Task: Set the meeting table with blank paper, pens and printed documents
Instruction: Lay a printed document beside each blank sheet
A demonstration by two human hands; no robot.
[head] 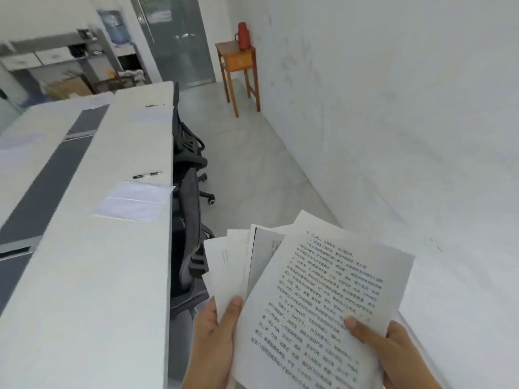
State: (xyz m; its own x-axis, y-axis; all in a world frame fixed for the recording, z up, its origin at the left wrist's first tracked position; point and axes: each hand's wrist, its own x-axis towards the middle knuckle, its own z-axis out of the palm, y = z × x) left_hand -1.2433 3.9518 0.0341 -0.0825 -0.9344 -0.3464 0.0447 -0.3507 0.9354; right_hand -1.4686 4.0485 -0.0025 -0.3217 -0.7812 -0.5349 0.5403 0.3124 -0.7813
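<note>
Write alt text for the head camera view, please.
A left hand and a right hand hold a fanned stack of printed documents beside a white meeting table. On it lie blank paper and a black pen; black office chairs stand at its edge.

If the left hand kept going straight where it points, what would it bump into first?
Nothing soon, it seems. The left hand, gripping papers, points forward along the floor, between chair and wall. The chair is close on its left, but depth is unclear.
</note>
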